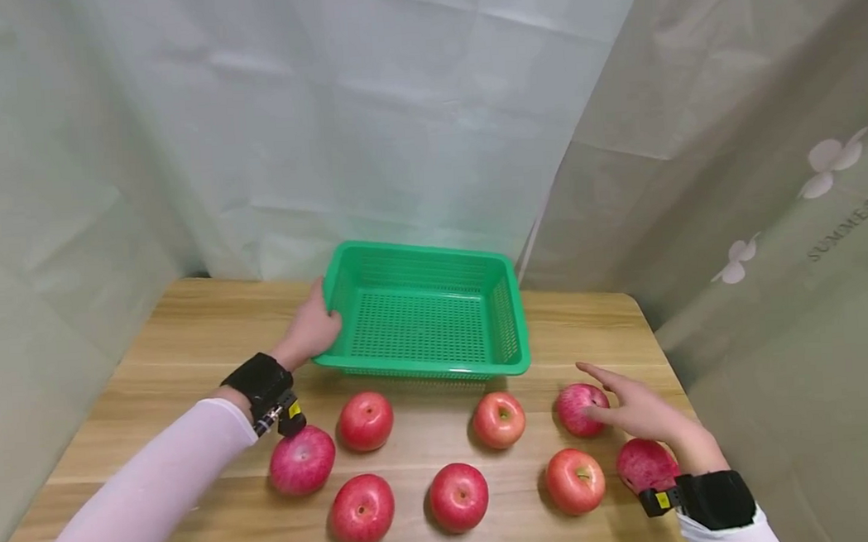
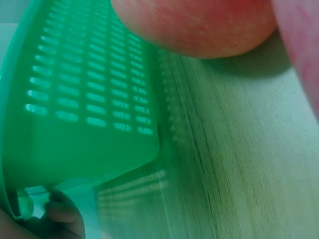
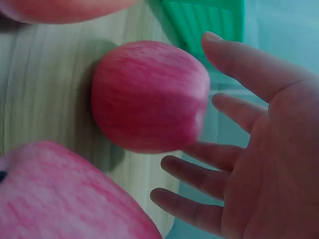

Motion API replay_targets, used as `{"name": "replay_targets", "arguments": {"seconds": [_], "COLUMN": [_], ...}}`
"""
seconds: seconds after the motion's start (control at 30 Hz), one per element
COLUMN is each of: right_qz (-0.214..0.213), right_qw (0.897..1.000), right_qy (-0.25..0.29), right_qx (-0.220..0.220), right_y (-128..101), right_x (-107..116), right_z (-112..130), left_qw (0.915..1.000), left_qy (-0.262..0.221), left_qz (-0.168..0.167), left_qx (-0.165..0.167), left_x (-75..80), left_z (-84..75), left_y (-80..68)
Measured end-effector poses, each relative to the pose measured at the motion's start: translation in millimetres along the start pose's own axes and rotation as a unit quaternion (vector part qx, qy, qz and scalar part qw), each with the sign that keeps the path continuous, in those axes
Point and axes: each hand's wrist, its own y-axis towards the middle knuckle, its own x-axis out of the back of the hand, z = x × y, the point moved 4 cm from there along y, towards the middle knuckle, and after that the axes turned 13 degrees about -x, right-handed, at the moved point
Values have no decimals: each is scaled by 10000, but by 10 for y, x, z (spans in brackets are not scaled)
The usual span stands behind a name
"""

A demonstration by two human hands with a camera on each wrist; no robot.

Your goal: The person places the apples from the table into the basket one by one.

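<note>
A green plastic basket point(image 1: 417, 365) with slotted sides stands at the back of the table. My left hand point(image 1: 316, 324) grips its left rim; the left wrist view shows curled fingers point(image 2: 65, 215) at the basket's handle opening. To the right of the basket, my right hand point(image 1: 642, 407) reaches over a pinkish-red apple point(image 1: 576, 403). In the right wrist view its fingers are spread beside that apple point(image 3: 149, 97), with the palm facing it. Another dark pink apple point(image 1: 643, 464) lies under the right wrist.
Several more red apples lie in front of the basket, among them one apple point(image 1: 499, 420) near its front rim and another apple point(image 1: 575, 481) further right. A pink apple point(image 1: 302, 461) sits by the left wrist. The wooden table point(image 1: 207, 335) meets hanging curtains point(image 1: 395, 124) behind.
</note>
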Motion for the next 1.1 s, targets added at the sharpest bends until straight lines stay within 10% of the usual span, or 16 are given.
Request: {"name": "replay_targets", "arguments": {"seconds": [1.1], "right_qz": [327], "right_qw": [9993], "right_qy": [121], "right_qx": [-106], "right_y": [250], "right_x": [-448], "right_z": [25], "left_qw": [9971], "left_qy": [498], "left_qz": [304], "left_qx": [487], "left_x": [36], "left_z": [48], "left_y": [14]}}
